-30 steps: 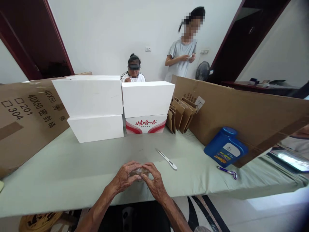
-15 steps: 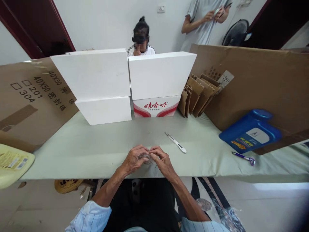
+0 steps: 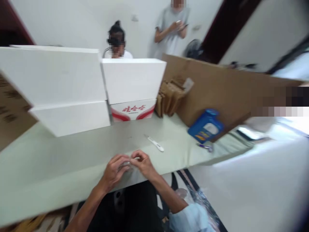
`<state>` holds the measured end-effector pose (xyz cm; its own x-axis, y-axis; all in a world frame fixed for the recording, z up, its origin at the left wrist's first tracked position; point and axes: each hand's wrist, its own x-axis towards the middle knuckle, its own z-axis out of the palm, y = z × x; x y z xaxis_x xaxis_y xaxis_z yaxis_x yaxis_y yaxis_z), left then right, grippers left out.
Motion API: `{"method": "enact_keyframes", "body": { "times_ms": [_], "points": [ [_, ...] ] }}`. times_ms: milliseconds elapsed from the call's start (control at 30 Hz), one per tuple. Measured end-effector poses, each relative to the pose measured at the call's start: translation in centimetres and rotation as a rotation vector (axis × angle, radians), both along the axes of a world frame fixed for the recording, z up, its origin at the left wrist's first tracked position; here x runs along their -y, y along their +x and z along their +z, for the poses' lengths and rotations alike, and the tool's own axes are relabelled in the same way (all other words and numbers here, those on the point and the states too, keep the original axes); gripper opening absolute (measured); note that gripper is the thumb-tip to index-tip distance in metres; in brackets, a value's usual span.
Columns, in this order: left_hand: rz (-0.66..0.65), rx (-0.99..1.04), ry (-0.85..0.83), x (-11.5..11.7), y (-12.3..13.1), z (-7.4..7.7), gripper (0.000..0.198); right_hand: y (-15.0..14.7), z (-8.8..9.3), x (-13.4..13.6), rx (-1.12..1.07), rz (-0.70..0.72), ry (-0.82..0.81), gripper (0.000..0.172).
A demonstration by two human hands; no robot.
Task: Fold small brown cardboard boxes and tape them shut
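Observation:
My left hand (image 3: 115,169) is closed around a small clear, crinkled piece, perhaps plastic (image 3: 126,164), above the table's near edge. My right hand (image 3: 145,166) meets it there, thumb and forefinger pinched at the edge of that piece. Blur and fingers hide most of it, so its kind cannot be told. On the table just beyond my right hand lies a white-handled scalpel (image 3: 155,144), touched by neither hand.
White boxes (image 3: 72,119) and a red-and-white printed carton (image 3: 132,111) wall the far side. Folded cardboard (image 3: 172,96), a blue bottle (image 3: 205,125) and a purple pen (image 3: 204,147) are at right. Two people (image 3: 171,29) are beyond; another is partly visible far right.
My view has swung to the right, so the table and boxes sit further left and tilted. Both hands stay together at the clear piece. A person has come into view at far right.

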<state>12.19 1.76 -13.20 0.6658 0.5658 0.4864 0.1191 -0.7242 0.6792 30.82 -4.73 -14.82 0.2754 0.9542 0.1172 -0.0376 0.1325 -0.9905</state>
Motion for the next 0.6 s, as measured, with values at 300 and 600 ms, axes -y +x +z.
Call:
{"method": "enact_keyframes", "body": {
  "times_ms": [300, 600],
  "points": [
    [-0.068, 0.117, 0.139, -2.3, 0.0, -3.7, 0.024, 0.4, -2.6, 1.3, 1.181, -0.126, 0.428, 0.026],
    [0.087, -0.063, -0.116, -6.4, -3.7, -8.7, 0.053, 0.5, -4.2, 0.6, 1.184, -0.109, 0.421, 0.032]
  ]
}}
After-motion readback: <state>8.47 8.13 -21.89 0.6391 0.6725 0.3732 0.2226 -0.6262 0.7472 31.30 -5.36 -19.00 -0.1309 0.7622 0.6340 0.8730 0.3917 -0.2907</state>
